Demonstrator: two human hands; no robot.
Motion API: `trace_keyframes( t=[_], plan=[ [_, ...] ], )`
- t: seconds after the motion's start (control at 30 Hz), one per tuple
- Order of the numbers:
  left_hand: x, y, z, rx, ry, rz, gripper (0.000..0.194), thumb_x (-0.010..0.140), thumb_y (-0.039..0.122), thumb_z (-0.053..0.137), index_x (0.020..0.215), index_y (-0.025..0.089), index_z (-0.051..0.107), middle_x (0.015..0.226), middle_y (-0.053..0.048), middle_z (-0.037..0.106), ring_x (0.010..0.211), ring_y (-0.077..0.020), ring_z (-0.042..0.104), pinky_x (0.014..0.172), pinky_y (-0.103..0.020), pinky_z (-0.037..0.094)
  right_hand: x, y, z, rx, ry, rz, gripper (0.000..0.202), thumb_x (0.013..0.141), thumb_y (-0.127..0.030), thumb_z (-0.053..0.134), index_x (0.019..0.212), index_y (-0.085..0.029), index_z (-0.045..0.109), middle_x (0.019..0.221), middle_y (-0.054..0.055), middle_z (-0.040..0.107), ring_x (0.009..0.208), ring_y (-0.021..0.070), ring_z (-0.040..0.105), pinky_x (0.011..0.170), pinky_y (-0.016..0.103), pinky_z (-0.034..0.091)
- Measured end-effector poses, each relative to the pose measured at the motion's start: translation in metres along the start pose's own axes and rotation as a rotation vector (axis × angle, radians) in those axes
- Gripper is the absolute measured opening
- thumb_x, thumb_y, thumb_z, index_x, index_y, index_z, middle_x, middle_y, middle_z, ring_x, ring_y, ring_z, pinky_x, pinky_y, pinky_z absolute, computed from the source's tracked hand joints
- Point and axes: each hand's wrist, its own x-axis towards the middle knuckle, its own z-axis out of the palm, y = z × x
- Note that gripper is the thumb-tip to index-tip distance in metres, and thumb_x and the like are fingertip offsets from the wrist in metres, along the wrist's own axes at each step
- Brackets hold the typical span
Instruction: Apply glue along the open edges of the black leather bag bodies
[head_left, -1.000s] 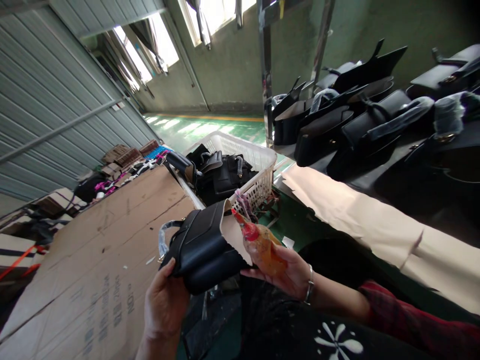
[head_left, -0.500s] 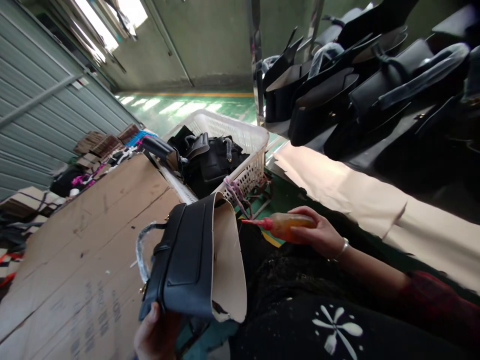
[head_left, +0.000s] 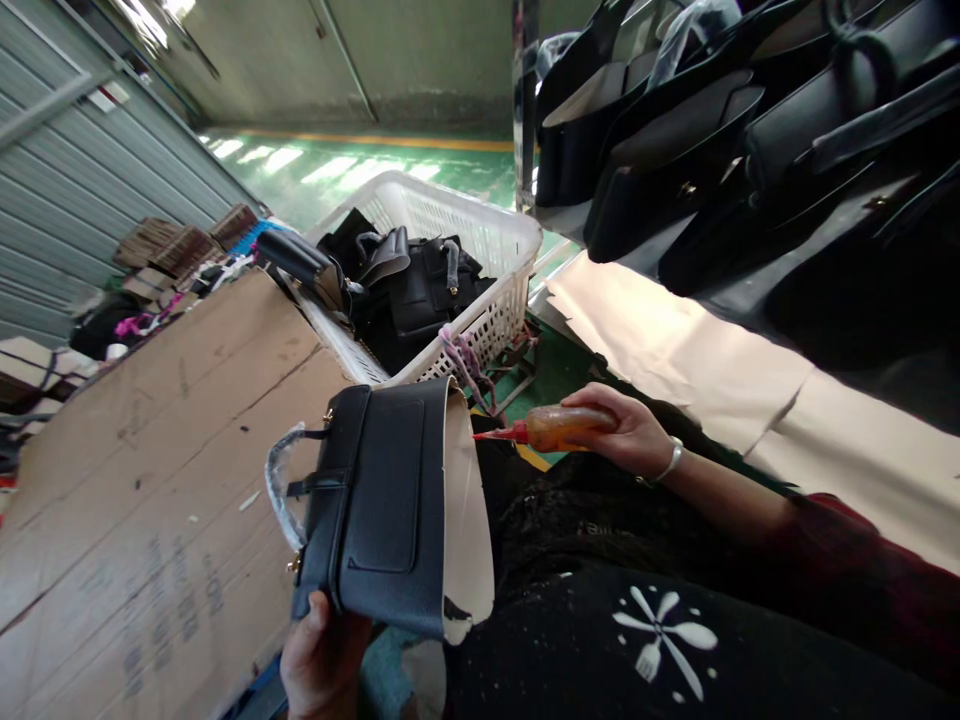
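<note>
A black handbag [head_left: 382, 500] is tilted on its side, its beige-lined open end facing right. Its handle [head_left: 279, 490] is wrapped in clear plastic. My left hand [head_left: 324, 655] grips the bag's lower left corner, thumb on the near face and the other fingers hidden beneath. My right hand [head_left: 626, 430] is wrapped round a squeeze bottle [head_left: 562, 428] of amber liquid. The bottle's red nozzle points left, close to the rim of the bag's open end; whether it touches cannot be told.
Cardboard [head_left: 172, 480] covers the table at left. A white basket [head_left: 480, 225] of black bags stands beyond. Black bags [head_left: 675, 170] fill a rack at upper right, above beige sheets [head_left: 690, 350]. Bundled pieces [head_left: 169, 250] lie along the table's far edge.
The bottle has moved left, bringing its nozzle closer to the bag's rim. The bag has turned slightly, showing more of its black face. The view has shifted a little.
</note>
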Motion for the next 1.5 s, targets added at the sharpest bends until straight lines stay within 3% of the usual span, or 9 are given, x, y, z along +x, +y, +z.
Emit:
trace_keyframes(
  t=[0.1,0.23,0.4,0.6,0.7,0.83,1.03,1.3,1.5],
  plan=[
    [0.0,0.001,0.003,0.014,0.112,0.008,0.057,0.078,0.052,0.07,0.134,0.041,0.067,0.131,-0.001,0.071,0.13,-0.031,0.06,0.094,-0.038,0.059,0.002,0.004,0.001,-0.016,-0.032,-0.024,0.04,0.073,-0.049,0.087,0.097,-0.021,0.072,0.084,0.004,0.066,0.069,0.0177,0.063,0.061,0.028,0.053],
    [0.0,0.003,0.005,0.031,0.119,0.018,0.057,0.08,0.052,0.07,0.135,0.041,0.066,0.136,-0.001,0.068,0.137,-0.0337,0.052,0.108,-0.048,0.05,0.0,0.005,0.002,-0.058,-0.058,-0.043,0.037,0.075,-0.049,0.084,0.095,-0.021,0.072,0.082,0.004,0.066,0.066,0.0168,0.061,0.058,0.027,0.051],
    [0.0,0.005,0.009,0.052,0.154,0.027,0.055,0.08,0.054,0.068,0.133,0.04,0.068,0.132,-0.002,0.071,0.136,-0.0331,0.053,0.106,-0.048,0.051,-0.008,0.005,0.0,-0.087,-0.121,-0.081,0.035,0.077,-0.047,0.082,0.095,-0.018,0.073,0.083,0.005,0.066,0.068,0.0164,0.06,0.058,0.026,0.048],
    [-0.004,0.014,0.042,0.094,0.402,0.083,0.053,0.071,0.058,0.071,0.12,0.037,0.074,0.126,0.0,0.074,0.135,-0.0303,0.055,0.112,-0.043,0.044,-0.022,0.002,-0.001,-0.051,-0.217,-0.108,0.032,0.081,-0.046,0.079,0.096,-0.019,0.073,0.082,0.006,0.066,0.066,0.016,0.06,0.056,0.025,0.046],
    [-0.005,0.017,0.058,0.153,0.476,0.072,0.06,0.066,0.064,0.071,0.118,0.035,0.074,0.127,-0.003,0.073,0.139,-0.0349,0.051,0.115,-0.05,0.039,-0.026,0.003,-0.002,-0.05,-0.249,-0.113,0.028,0.082,-0.041,0.077,0.097,-0.019,0.072,0.083,0.006,0.067,0.065,0.0157,0.061,0.054,0.025,0.046],
    [-0.006,0.019,0.064,0.217,0.44,0.023,0.065,0.066,0.075,0.064,0.115,0.033,0.075,0.132,-0.006,0.071,0.144,-0.0433,0.041,0.112,-0.067,0.037,-0.023,0.007,-0.004,-0.084,-0.202,-0.141,0.025,0.081,-0.038,0.078,0.097,-0.019,0.073,0.081,0.005,0.065,0.062,0.0147,0.059,0.054,0.025,0.045],
    [-0.006,0.019,0.06,0.235,0.442,0.021,0.062,0.072,0.077,0.057,0.112,0.034,0.076,0.134,-0.006,0.069,0.146,-0.0445,0.038,0.112,-0.071,0.033,-0.012,0.012,-0.002,0.036,-0.043,-0.03,0.035,0.074,-0.041,0.086,0.097,-0.021,0.07,0.086,0.004,0.064,0.066,0.015,0.06,0.057,0.025,0.049],
    [-0.004,0.018,0.05,0.137,0.352,0.102,0.056,0.087,0.066,0.052,0.13,0.035,0.069,0.142,-0.002,0.064,0.146,-0.034,0.042,0.12,-0.062,0.026,-0.006,0.026,0.013,0.207,-0.082,0.196,0.049,0.063,-0.048,0.09,0.096,-0.02,0.067,0.085,0.004,0.069,0.07,0.0178,0.065,0.064,0.028,0.056],
    [0.001,0.017,0.02,0.071,0.212,0.061,0.056,0.091,0.058,0.054,0.14,0.033,0.061,0.134,-0.003,0.07,0.126,-0.0283,0.063,0.108,-0.048,0.05,-0.03,0.027,0.013,0.286,-0.183,0.341,0.052,0.06,-0.048,0.092,0.094,-0.018,0.067,0.083,0.002,0.07,0.069,0.0169,0.065,0.062,0.027,0.055]
  ],
)
